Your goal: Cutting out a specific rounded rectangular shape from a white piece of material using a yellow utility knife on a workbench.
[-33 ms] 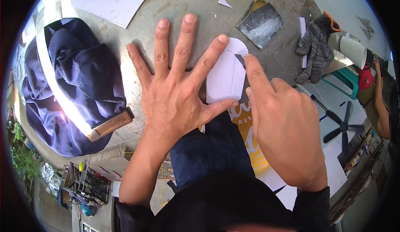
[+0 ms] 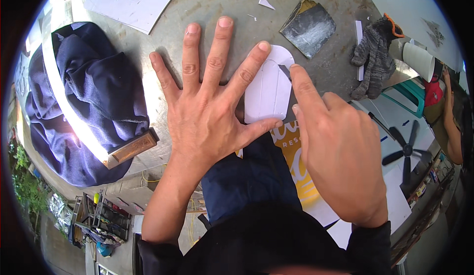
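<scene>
A white sheet piece with a rounded top and pencil lines lies on the grey table. My left hand is spread flat beside it, its index fingertip and thumb pressing on the piece's left and lower edges. At the piece's upper right edge is a thin dark knife blade. My right hand is closed on this knife, the index finger stretched along it toward the tip. The handle is hidden inside the hand.
Dark blue cloth lies at the left under a shiny metal strip with a wooden block. Beyond my hands are a marked white sheet, a small scrap and a dark square pad. Grey knit gloves lie right.
</scene>
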Motion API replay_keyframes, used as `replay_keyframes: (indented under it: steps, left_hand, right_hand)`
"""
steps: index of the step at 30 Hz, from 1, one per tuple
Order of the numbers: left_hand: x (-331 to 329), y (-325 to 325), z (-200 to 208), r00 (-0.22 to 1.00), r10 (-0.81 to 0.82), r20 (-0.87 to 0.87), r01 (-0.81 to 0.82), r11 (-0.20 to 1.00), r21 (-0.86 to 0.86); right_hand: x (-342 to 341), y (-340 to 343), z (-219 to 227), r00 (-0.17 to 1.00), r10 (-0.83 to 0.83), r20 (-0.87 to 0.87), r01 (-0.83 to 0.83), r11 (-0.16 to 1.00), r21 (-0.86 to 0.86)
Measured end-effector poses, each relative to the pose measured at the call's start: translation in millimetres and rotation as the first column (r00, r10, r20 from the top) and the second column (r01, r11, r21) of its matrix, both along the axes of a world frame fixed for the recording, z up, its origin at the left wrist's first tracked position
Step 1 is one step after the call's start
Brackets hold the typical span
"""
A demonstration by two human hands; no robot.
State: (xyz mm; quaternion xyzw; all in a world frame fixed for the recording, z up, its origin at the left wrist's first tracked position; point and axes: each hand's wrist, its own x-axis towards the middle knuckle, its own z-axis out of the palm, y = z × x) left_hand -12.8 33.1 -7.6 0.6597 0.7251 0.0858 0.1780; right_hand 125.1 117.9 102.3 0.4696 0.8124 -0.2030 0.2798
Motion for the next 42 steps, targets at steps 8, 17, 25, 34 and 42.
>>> replay_keyframes:
  steps: [8, 17, 25, 34, 42]
  left_hand:
    - [-1.9, 0.8, 4.3, 0.998, -0.057, -0.022, 0.057, 0.998, -0.004]
    - [-11.3, -1.9, 0.9, 0.987, -0.159, -0.006, 0.159, 0.982, 0.101]
    - [-6.4, -21.4, -3.7, 0.997, 0.005, 0.071, -0.024, 0.965, 0.261]
    - [-4.2, -32.9, -3.2, 0.978, -0.154, 0.140, 0.131, 0.978, 0.163]
    - [2.8, -35.1, -6.8, 0.988, -0.130, 0.088, 0.112, 0.975, 0.190]
  right_hand:
    - [25.3, 0.3, 4.3, 0.976, -0.091, -0.196, 0.099, 0.994, 0.034]
    - [35.2, -8.8, -11.0, 0.931, -0.181, -0.317, 0.167, 0.983, -0.071]
    - [29.5, -11.1, -18.5, 0.929, -0.138, -0.343, 0.131, 0.990, -0.044]
    - [23.6, -4.2, -19.0, 0.954, -0.027, -0.298, 0.021, 1.000, -0.022]
    - [18.2, -3.7, -21.5, 0.964, 0.026, -0.266, -0.026, 1.000, 0.002]
